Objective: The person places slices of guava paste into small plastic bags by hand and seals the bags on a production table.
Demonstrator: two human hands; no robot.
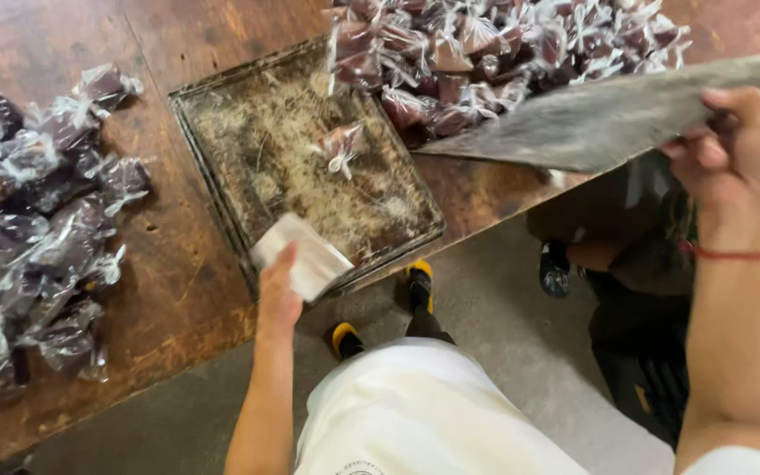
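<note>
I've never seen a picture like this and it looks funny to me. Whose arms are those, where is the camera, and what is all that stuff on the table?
The camera sits on a person's head and looks down, so the arms are that person's own. The left hand holds a small white wad, maybe cloth or paper, at the edge of a dirty metal tray. The right hand lifts a second flat tray, tilted in the air. On the wooden table lie heaps of small clear bags with dark filling, and one lone bag lies in the tray.
</note>
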